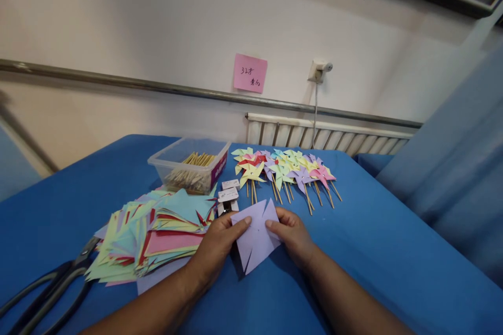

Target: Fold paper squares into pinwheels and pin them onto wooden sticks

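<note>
Both my hands hold one lilac paper square (pixel 256 235) with slits cut in from its corners, just above the blue table (pixel 373 251). My left hand (pixel 218 248) pinches its left edge, thumb on top near the centre. My right hand (pixel 293 235) pinches its right edge, thumb pointing inward. Left of my left hand lies a loose pile of cut coloured paper squares (pixel 153 235). Beyond the hands lies a row of several finished paper pinwheels on wooden sticks (pixel 285 170).
A clear plastic tub of wooden sticks (pixel 190 165) stands at the back left. Small white boxes (pixel 228 193) lie between the tub and my hands. Large black scissors (pixel 47 285) lie at the near left. A radiator (pixel 326 136) and a wall with a pink note (pixel 250 73) stand behind.
</note>
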Tool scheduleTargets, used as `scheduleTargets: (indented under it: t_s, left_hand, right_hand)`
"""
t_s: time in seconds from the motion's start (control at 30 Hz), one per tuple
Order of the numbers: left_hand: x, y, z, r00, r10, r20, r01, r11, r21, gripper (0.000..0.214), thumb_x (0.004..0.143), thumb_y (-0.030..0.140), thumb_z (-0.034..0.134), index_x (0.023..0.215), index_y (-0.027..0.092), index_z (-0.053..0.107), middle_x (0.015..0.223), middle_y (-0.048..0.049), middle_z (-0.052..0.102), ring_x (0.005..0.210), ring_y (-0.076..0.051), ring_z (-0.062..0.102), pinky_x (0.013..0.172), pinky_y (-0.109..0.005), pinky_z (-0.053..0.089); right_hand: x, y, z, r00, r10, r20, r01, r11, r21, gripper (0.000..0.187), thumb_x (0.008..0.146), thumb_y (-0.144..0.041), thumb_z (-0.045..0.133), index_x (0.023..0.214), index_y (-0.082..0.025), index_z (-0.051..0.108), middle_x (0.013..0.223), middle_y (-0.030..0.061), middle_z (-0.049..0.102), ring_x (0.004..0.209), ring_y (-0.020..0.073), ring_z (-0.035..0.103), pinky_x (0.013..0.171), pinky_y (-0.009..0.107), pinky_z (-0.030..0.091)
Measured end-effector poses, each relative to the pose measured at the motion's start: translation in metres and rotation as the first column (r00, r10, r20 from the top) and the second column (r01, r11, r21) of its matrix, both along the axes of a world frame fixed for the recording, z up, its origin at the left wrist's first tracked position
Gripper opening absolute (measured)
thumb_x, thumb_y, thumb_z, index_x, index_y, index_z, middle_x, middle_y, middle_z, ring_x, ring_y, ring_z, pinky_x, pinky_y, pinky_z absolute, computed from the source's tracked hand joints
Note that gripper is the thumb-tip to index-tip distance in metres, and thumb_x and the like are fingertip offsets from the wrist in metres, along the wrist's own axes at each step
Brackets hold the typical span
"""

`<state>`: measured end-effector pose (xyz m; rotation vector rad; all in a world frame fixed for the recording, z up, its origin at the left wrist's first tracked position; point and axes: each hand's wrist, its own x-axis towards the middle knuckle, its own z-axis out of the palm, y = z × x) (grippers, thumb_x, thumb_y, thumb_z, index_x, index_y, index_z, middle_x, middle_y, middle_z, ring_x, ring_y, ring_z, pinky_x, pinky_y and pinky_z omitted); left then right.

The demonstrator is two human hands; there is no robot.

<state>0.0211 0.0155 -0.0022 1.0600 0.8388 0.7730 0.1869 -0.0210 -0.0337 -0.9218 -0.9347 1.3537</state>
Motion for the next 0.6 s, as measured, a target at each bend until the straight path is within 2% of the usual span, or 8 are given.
scheduleTargets:
  t_s: [0.13,0.37,0.5,0.6]
  left_hand:
    - [-0.0011,0.0005,-0.0005,1.0,-0.007,-0.012,0.007,0.999,0.032,0.023,0.071,0.036,0.069,0.075,0.013,0.064,0.062,-0.0025,0.065,0.054,-0.014,0.056,0.053,-0.023,0.04]
    - [-0.0011,-0.0007,-0.0009,0.999,0.013,-0.053,-0.011,1.0,0.027,0.027,0.066,0.034,0.073,0.082,0.014,0.065,0.065,-0.0033,0.068,0.055,-0.016,0.059,0.053,-0.025,0.042]
    - [-0.001,-0.0004,0.0012,0.997,0.06,-0.046,-0.059,0.998,0.023,0.029,0.066,0.033,0.073,0.087,0.014,0.065,0.069,-0.0033,0.07,0.057,-0.016,0.061,0.055,-0.026,0.045]
    - [-0.0011,0.0011,0.0024,0.994,0.106,-0.013,-0.106,0.994,0.013,0.031,0.065,0.033,0.073,0.089,0.014,0.066,0.071,-0.0034,0.07,0.057,-0.016,0.061,0.055,-0.025,0.045]
  right_hand:
    - [0.0009,-0.0015,0.0016,0.999,0.017,0.036,-0.017,1.0,-0.001,0.028,0.068,-0.035,0.071,0.089,-0.017,0.069,0.073,0.0025,0.069,0.063,0.0176,0.062,0.065,0.031,0.047]
    - [0.001,-0.0006,0.0015,0.996,-0.008,0.085,0.007,1.0,0.005,0.026,0.068,-0.036,0.071,0.084,-0.017,0.066,0.072,0.0009,0.067,0.063,0.0158,0.059,0.062,0.028,0.045]
    - [-0.0003,0.0016,0.0052,0.99,-0.116,0.074,0.117,0.993,-0.01,0.026,0.07,-0.041,0.069,0.078,-0.017,0.063,0.064,-0.0014,0.063,0.055,0.0117,0.053,0.054,0.023,0.039]
    - [0.0013,0.0048,0.0071,0.956,-0.281,0.086,0.281,0.96,0.005,0.028,0.071,-0.043,0.068,0.083,-0.018,0.063,0.07,-0.001,0.063,0.059,0.0122,0.053,0.056,0.023,0.04]
